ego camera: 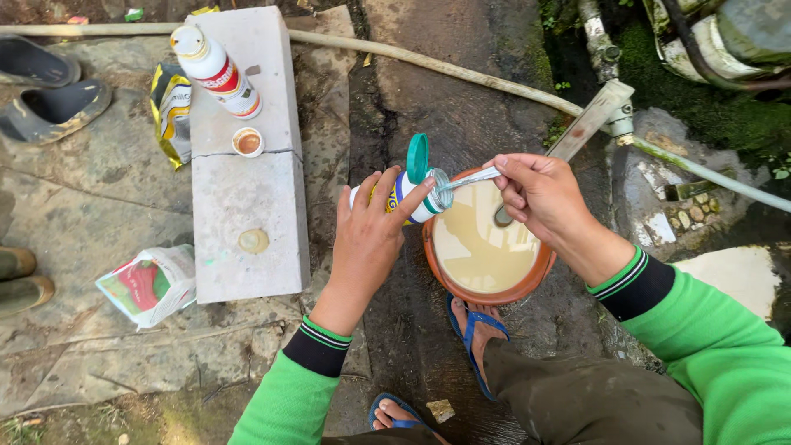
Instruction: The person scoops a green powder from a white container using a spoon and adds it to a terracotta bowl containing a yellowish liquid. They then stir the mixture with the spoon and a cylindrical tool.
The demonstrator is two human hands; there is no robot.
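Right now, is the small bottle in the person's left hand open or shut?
Open: the small bottle's green flip cap stands raised off its mouth.

Left hand [367, 239] raised, palm down, fingers curled in a closed grasp, thumb extended toward the right; forearm in green sleeve with dark cuff. Right hand [540, 198] pinching closed, wrist bent, sleeve alike.

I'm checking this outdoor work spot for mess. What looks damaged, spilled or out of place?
The grey concrete block is cracked straight across beside a small cap. A torn packet and a crumpled yellow pouch lie loose on the ground. No spill shows around the orange bowl.
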